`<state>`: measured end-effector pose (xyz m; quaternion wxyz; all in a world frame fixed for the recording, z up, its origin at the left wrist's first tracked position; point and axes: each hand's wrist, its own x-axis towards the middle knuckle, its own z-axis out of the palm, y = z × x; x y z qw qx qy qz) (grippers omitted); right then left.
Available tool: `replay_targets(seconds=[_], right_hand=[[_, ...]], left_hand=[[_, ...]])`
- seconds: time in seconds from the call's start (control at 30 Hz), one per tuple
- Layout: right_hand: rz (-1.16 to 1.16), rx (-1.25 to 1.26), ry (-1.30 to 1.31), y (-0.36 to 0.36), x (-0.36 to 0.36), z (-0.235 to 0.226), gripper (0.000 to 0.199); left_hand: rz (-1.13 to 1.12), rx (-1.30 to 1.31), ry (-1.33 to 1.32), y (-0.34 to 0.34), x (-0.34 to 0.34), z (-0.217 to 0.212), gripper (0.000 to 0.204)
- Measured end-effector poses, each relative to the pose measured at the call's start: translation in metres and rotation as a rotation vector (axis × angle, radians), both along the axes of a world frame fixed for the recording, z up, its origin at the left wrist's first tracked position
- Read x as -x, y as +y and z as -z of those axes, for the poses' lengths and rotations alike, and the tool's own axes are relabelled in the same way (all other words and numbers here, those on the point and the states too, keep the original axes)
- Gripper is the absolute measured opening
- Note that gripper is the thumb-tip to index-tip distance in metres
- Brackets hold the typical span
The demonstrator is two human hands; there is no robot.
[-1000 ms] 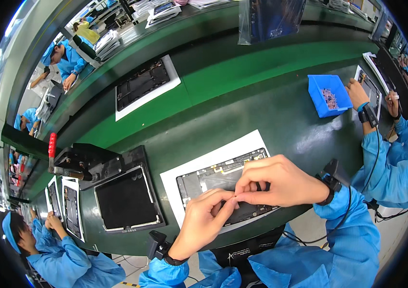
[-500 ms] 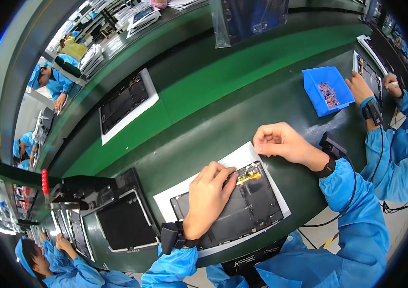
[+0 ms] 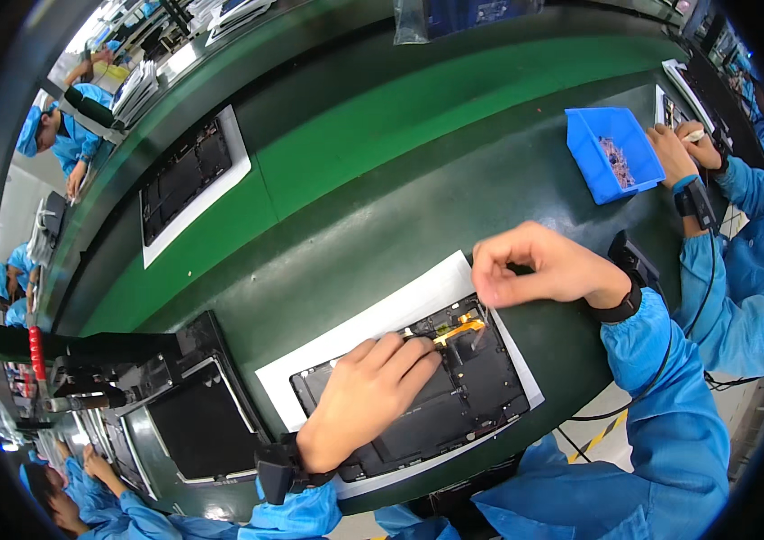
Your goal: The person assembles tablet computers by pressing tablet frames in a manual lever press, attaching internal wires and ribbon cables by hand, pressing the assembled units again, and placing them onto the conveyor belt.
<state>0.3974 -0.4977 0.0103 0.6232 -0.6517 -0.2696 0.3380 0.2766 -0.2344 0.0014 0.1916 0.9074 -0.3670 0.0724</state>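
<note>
An opened tablet (image 3: 490,387), its black inner side up with a yellow-orange flex cable (image 3: 460,331) near the top edge, lies on a white sheet (image 3: 296,387). My left hand (image 3: 373,387) rests over the tablet's left part, fingers stretched out and touching the top edge beside the cable. Above the tablet's top right corner, my right hand (image 3: 539,265) is closed in a pinch. A thin, pale strip (image 3: 481,337) hangs down from its fingertips over the tablet; its exact kind is too small to tell.
A blue bin (image 3: 587,162) of small pinkish parts stands at the back right, near a co-worker's hands (image 3: 674,153). Another opened tablet (image 3: 188,171) lies on white paper at the back left. A black fixture (image 3: 206,418) with a red-handled clamp (image 3: 37,351) stands left.
The view has shifted slightly. My right hand has come down closer to the tablet's corner, and the thin strip now shows below its fingers. My left fingers have flattened out along the top edge.
</note>
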Motion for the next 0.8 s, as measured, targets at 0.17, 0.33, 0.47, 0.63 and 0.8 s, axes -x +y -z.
replay_targets(seconds=[0.17,0.33,0.47,0.63,0.8], right_hand=[[-0.293,0.251,-0.309,0.029,0.008,-0.012,0.010],[-0.221,0.179,-0.343,0.037,0.008,-0.008,0.012],[-0.099,0.135,-0.187,0.035,0.005,-0.006,0.016],[-0.252,0.217,-0.327,0.041,0.004,-0.010,0.013],[-0.254,0.330,-0.538,0.052,0.012,-0.011,0.011]], left_hand=[[-0.010,0.065,-0.019,0.008,0.005,0.010,0.026],[-0.126,-0.056,-0.062,0.009,0.013,0.010,0.033],[-0.145,0.045,-0.058,0.010,0.011,0.015,0.029],[-0.153,0.229,-0.005,0.009,0.010,0.017,0.016],[-0.129,0.168,-0.010,0.010,0.012,0.016,0.022]])
